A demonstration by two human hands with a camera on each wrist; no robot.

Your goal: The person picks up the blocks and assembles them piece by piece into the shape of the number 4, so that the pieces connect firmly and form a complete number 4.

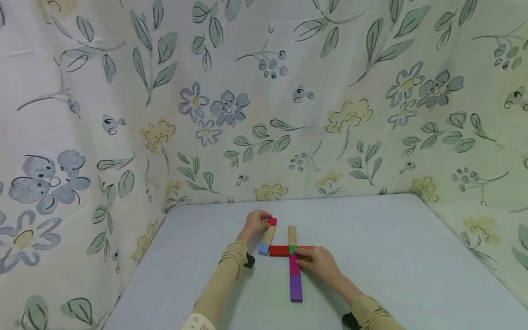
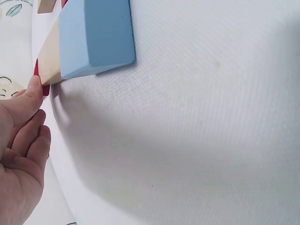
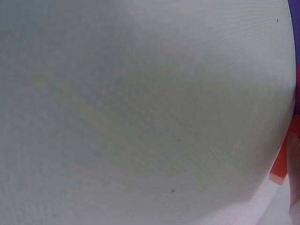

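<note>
My left hand (image 1: 255, 225) pinches a small red block (image 1: 272, 221) at the far end of a plain wooden block (image 1: 270, 234). A light blue block (image 1: 264, 249) meets the near end of that wooden block; up close in the left wrist view, it has a slanted side. My right hand (image 1: 321, 263) is at the middle of a cross of blocks. Its index fingertip touches the green block (image 1: 292, 250), and its thumb is beside the magenta block (image 1: 294, 265). The cross also has a dark red left arm (image 1: 279, 250) and an orange-red right arm (image 3: 280, 166), partly covered by my fingers.
A purple block (image 1: 296, 288) forms the near end of the cross and another plain wooden block (image 1: 292, 235) its far end. The white-covered table (image 1: 371, 229) extends to both sides. Behind it hangs a floral curtain (image 1: 264, 114).
</note>
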